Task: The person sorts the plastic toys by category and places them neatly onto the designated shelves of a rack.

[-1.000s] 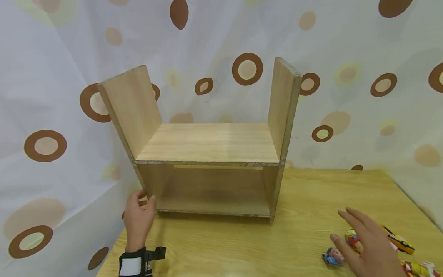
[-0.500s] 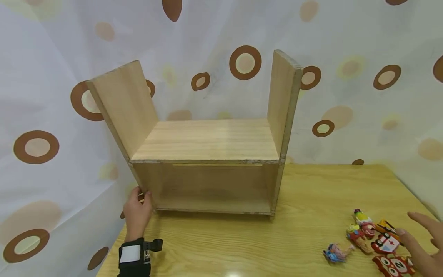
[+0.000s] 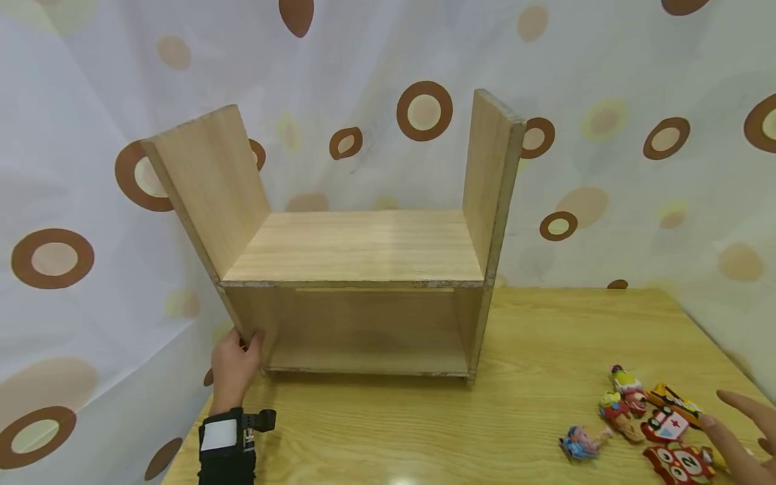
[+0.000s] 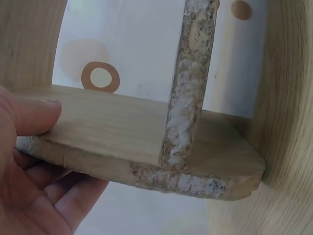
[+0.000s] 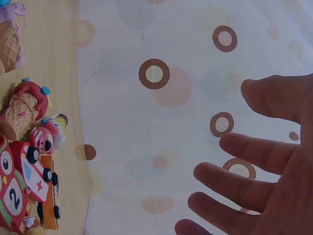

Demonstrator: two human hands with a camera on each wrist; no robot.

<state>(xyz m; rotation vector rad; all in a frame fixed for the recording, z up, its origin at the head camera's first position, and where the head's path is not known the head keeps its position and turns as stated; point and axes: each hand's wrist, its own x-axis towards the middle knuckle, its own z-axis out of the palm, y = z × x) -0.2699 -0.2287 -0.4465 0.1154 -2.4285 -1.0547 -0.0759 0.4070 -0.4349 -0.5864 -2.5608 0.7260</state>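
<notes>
A small wooden shelf (image 3: 358, 246) with two upright sides and two boards stands on the table, against the patterned backdrop. Its left side panel is pinched near the bottom by my left hand (image 3: 234, 367); in the left wrist view the thumb (image 4: 36, 116) lies on one face and the fingers curl under the other. My right hand (image 3: 748, 431) hovers at the right edge of the head view, fingers spread and holding nothing. Nearest to it lie an owl toy with a number 2 (image 3: 677, 465), an ambulance toy (image 3: 665, 425) and a yellow-orange vehicle toy (image 3: 674, 402).
Two ice-cream-cone toys, one with a pig face (image 3: 630, 391) and one with a red top (image 3: 620, 414), lie in the same cluster. A blue and purple cone toy (image 3: 582, 442) lies slightly apart. Patterned sheeting (image 3: 606, 87) borders the wooden table (image 3: 527, 350) behind and at the sides.
My left hand has closed its thumb and fingers onto the shelf's side panel. The right hand has moved right, away from above the toys, uncovering them. The view has shifted slightly.
</notes>
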